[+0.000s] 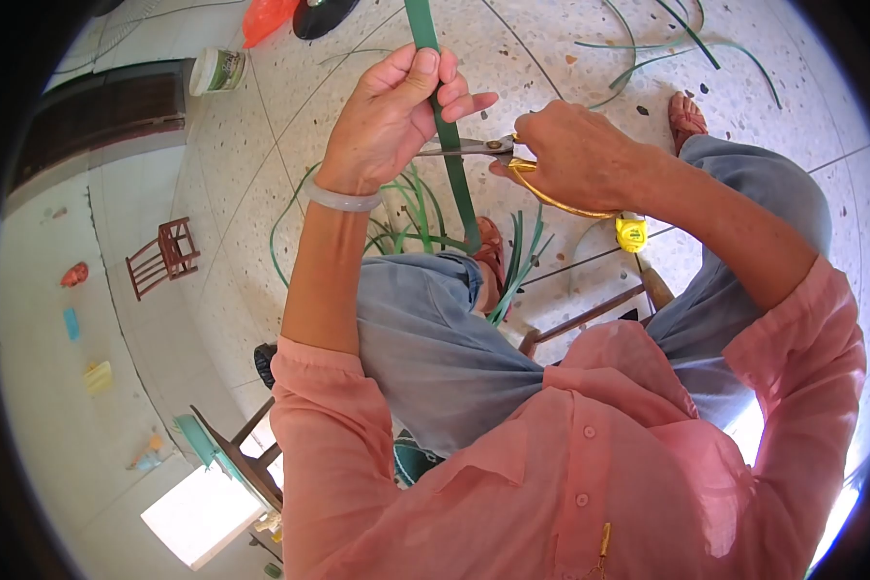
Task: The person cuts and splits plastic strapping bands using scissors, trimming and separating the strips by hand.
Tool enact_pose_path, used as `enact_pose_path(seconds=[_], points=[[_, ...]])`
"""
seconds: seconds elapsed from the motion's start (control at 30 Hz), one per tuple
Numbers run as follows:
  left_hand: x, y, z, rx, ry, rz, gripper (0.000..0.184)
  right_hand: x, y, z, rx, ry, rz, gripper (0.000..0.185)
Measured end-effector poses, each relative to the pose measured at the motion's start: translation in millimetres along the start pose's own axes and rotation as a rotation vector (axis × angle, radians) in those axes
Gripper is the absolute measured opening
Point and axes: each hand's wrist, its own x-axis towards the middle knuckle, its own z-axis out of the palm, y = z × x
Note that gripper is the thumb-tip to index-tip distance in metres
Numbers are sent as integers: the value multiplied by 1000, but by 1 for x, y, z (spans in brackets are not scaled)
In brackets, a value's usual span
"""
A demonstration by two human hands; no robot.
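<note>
speckled pale tiled floor [304, 111], scattered green strips [689, 36], yellow tape measure [631, 235], white tub [218, 72], red plastic bag [266, 19]

Two hands [389, 116] [582, 153], one pair of scissors [499, 147], one bracelet [343, 199], two sandals [687, 118] [491, 253]

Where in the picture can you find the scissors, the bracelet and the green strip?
Scissors [496, 146], head view, on the pivot.
Bracelet [343, 200], head view, on the band's middle.
Green strip [420, 21], head view, on its upper part.
</note>
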Motion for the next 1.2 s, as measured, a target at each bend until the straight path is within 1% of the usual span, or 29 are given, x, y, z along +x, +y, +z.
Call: enact_pose_path(seconds=[0.03, 0.1, 0.2, 0.33, 0.5, 0.63, 0.73, 0.93, 1.13, 1.2], points=[[0, -1, 0, -4, 4, 6, 25, 0, 1, 0, 0, 0, 0, 45], [1, -2, 0, -8, 8, 12, 24, 0, 2, 0, 0, -14, 28, 34], [2, -5, 0, -28, 29, 25, 23, 5, 9, 3, -5, -35, 24, 29], [5, -8, -1, -42, 74, 28, 22, 6, 11, 2, -12, -26, 17, 29], [7, -11, 1, -47, 126, 41, 22, 11, 18, 4, -93, 42, -71, 31], [9, -13, 4, -48, 137, 38, 23, 10, 16, 4, -97, 20, -52, 34], [9, -15, 7, -37, 150, 39, 23, 12, 18, 8, -59, 90, -81, 33], [10, -14, 7, -49, 146, 33, 23, 9, 14, 4, -38, -33, -34, 35], [13, -20, 5, -46, 129, -52, 22, 8, 24, 17, -5, -24, 10, 27], [16, -22, 3, -55, 137, -67, 21, 8, 26, 19, 28, 66, -34, 19]])
